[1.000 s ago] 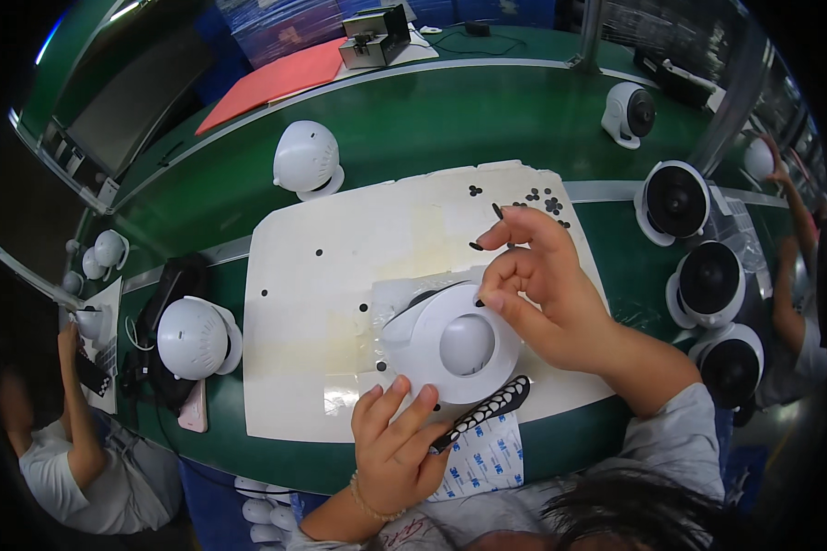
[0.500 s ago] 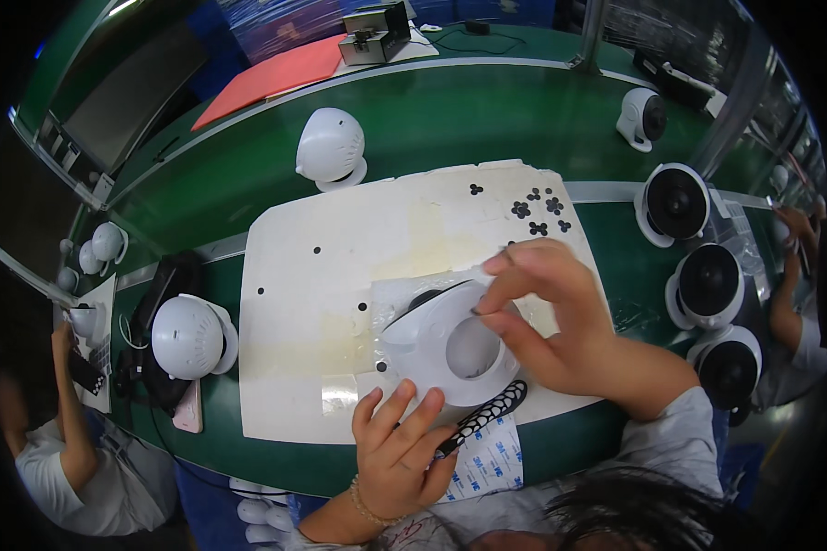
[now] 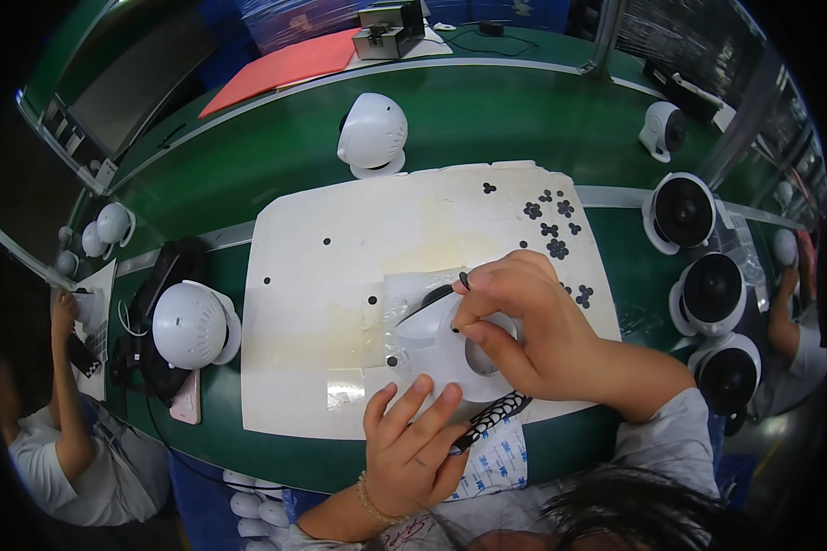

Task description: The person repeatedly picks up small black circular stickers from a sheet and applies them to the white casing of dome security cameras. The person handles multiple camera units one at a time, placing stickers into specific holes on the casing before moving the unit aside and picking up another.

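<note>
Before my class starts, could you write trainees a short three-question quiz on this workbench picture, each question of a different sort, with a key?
1. Which hand has its thumb and fingers at the black-and-white patterned handle?
2. True or false: in the picture, the red sheet lies to the left of the metal box.
3. What does the right hand partly cover in this view? A) the red sheet B) a white rounded device C) the metal box

Key: 1. The left hand. 2. True. 3. B.

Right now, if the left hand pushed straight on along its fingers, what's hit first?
Most likely the white rounded device, directly ahead of the left hand; they overlap in view, so actual contact is unclear.
</note>
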{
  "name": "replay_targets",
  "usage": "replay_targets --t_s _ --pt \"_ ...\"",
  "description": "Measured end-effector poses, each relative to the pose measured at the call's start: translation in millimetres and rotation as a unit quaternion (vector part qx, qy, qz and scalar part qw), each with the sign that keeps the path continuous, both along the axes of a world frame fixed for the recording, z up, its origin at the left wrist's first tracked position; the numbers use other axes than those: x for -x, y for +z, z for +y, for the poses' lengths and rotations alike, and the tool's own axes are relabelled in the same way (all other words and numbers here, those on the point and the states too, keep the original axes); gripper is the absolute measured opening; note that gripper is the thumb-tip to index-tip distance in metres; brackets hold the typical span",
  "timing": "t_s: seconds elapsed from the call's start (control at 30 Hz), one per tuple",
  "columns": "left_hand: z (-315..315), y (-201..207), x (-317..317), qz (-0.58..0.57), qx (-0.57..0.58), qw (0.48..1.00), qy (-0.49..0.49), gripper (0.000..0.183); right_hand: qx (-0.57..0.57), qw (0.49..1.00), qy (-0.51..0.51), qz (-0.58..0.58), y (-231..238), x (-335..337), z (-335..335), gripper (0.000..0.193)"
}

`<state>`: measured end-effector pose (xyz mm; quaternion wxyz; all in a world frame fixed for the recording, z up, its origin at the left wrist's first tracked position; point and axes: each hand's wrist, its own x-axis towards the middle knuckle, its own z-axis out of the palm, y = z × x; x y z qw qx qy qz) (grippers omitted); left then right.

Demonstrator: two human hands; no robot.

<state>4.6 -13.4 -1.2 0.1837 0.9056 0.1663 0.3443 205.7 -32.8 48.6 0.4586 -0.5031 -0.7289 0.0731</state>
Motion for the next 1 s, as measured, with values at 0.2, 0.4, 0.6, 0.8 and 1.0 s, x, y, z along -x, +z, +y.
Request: replay_targets --t_s 0.2,0.4,0.6,0.8,1.0 --pt "4 -2 3 0.027 -0.030 0.999 -0.011 0.017 -0.068 0.949 -0.090 -0.294 8 9 -20 0.033" --pt "3 2 0 0.025 -0.031 0.999 -0.008 0.016 -0.026 0.994 -0.057 -0.084 -5 1 -37 0.020" --pt "3 -4 -3 0.010 -0.032 0.999 0.001 0.013 0.079 0.997 -0.015 0.010 -19 4 -40 0.006" --pt "3 -2 -3 0.003 -0.025 1.000 0.009 0.015 0.073 0.997 0.002 -0.006 -20 4 -37 0.005" --pt "4 -3 -5 -0.001 -0.030 1.000 0.008 0.014 -0.024 0.996 -0.032 -0.079 -27 2 -38 0.004"
